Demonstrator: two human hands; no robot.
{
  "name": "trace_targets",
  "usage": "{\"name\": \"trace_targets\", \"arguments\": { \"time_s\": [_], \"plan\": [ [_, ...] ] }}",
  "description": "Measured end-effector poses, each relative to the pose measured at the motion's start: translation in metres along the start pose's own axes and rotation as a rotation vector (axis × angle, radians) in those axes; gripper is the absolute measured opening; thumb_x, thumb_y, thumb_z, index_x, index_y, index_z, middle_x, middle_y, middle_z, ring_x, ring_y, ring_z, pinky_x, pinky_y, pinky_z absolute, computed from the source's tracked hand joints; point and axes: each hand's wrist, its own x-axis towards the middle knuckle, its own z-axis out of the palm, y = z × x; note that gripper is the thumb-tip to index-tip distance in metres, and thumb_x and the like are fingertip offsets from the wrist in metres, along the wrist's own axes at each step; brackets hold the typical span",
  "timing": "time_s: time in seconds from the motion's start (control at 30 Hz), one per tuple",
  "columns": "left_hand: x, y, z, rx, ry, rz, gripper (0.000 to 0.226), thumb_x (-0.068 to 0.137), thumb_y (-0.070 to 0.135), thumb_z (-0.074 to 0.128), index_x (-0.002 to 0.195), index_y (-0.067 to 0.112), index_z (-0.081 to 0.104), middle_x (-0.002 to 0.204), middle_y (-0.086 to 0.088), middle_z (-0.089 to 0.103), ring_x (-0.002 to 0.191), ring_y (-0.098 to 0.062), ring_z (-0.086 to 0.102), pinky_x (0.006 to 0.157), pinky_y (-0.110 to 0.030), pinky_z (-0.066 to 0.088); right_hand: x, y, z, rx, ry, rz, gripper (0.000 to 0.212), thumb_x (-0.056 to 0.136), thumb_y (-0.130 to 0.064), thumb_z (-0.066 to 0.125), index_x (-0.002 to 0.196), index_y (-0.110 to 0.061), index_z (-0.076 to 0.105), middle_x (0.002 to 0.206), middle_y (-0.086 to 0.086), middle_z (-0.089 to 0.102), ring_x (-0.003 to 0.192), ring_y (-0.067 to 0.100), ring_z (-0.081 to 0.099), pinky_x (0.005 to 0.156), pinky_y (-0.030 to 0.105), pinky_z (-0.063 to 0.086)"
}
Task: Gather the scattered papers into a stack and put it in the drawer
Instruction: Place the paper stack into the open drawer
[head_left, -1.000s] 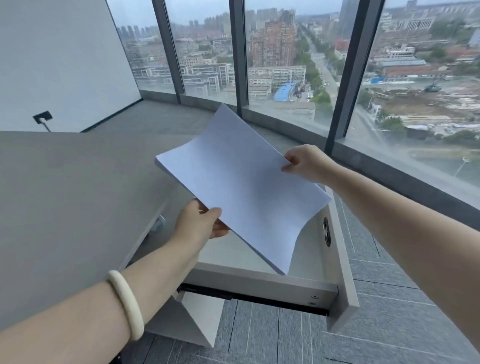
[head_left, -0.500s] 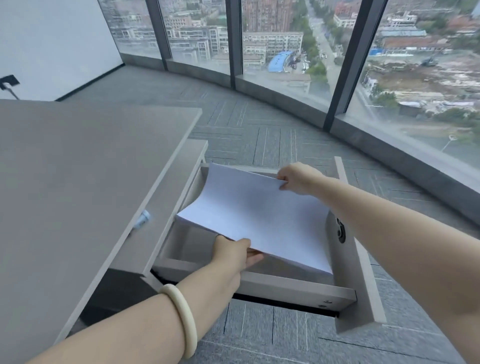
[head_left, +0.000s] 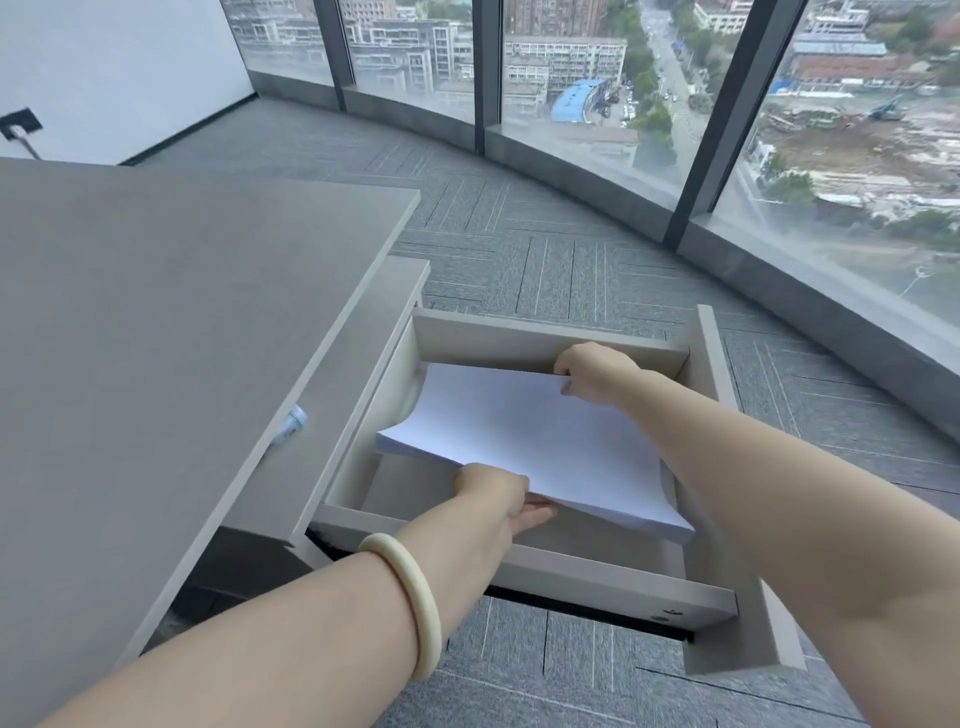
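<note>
Since half a second ago we have lowered the stack of papers (head_left: 524, 436) deeper into the open drawer (head_left: 571, 577), where it hangs between our hands. Our left hand (head_left: 493, 493) pinches its near edge, thumb above, fingers beneath; our right hand (head_left: 592, 374) grips the far edge.

One stack of papers (head_left: 519, 431) is counted, along with one drawer (head_left: 545, 340) and one desk (head_left: 156, 312). Two hands are seen, one left hand (head_left: 493, 493) and one right hand (head_left: 592, 374). One bracelet (head_left: 410, 587) and three window mullions (head_left: 485, 78) are counted.
</note>
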Motion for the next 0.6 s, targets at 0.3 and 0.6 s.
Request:
{"name": "trace_targets", "arguments": {
  "time_s": [0.3,0.6],
  "plan": [
    [-0.027,0.002,-0.008,0.144,-0.122,-0.060,0.038,0.097,0.005,0.048,0.132,-0.007,0.038,0.128,-0.037,0.042,0.112,-0.049,0.055,0.095,-0.047,0.047,0.002,0.006,0.011,0.054,0.002,-0.025,0.028,0.088,-0.010,0.055,0.116,-0.010,0.062,0.123,0.007,0.060,0.110,0.028,0.057,0.090,0.036,0.050],
    [-0.061,-0.001,-0.012,0.221,-0.178,0.053,0.039,0.096,0.010,0.052,0.129,-0.005,0.039,0.124,-0.035,0.050,0.089,-0.039,0.064,0.077,-0.037,0.056,-0.036,0.022,-0.019,0.319,0.091,0.018,0.043,0.089,0.000,0.040,0.125,-0.014,0.059,0.125,0.006,0.060,0.113,0.027,0.056,0.091,0.031,0.046]
  ]
}}
